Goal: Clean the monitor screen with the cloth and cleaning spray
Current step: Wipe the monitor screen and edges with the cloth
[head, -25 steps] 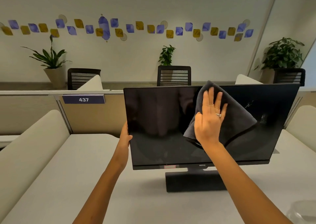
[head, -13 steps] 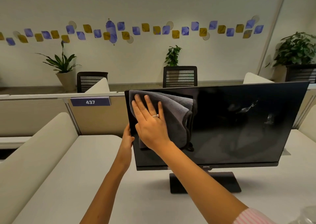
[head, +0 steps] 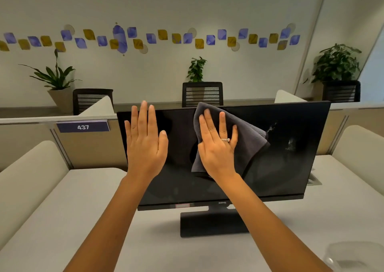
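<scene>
I am holding my left hand (head: pixel 145 147) up flat in front of the left part of the monitor (head: pixel 291 167), fingers straight and close together, gripping nothing, though I cannot tell whether the palm is touching the glass. I am pressing my right hand (head: pixel 217 147), fingers straight and slightly spread, flat on the one grey cloth (head: pixel 247 145) against the upper middle of the dark screen, with pale smears showing to the right of the cloth. The one monitor is standing on its base on the pale desk (head: pixel 83 209), and I am counting three plants and three dark chairs by the far wall.
</scene>
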Action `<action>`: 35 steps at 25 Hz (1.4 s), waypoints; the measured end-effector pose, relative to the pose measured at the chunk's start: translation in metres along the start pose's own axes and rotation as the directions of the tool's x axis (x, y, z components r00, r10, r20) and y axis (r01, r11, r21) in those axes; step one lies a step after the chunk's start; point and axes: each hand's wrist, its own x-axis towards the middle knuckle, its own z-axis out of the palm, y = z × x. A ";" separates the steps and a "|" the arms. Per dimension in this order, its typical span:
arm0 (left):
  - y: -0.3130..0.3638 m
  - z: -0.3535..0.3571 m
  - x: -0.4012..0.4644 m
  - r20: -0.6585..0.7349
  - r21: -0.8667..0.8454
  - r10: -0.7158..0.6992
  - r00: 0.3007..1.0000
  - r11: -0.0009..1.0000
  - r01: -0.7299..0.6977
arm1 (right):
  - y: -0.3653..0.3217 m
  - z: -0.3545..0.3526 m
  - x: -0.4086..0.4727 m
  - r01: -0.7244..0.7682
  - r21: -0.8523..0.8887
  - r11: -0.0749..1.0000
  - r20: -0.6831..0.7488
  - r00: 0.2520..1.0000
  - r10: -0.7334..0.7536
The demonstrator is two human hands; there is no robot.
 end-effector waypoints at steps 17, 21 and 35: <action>0.108 0.038 0.038 0.119 0.083 0.204 0.972 0.973 -0.214 | 0.206 -0.038 -0.014 -0.442 0.132 0.887 -0.087 0.886 0.455; 0.110 0.037 0.039 0.118 0.075 0.205 0.972 0.974 -0.215 | 0.206 -0.034 -0.012 -0.431 0.206 0.879 -0.132 0.877 0.461; 0.115 0.034 0.039 0.161 0.114 0.193 0.968 0.971 -0.212 | 0.126 -0.014 -0.009 0.109 0.097 0.989 -0.038 0.994 -0.106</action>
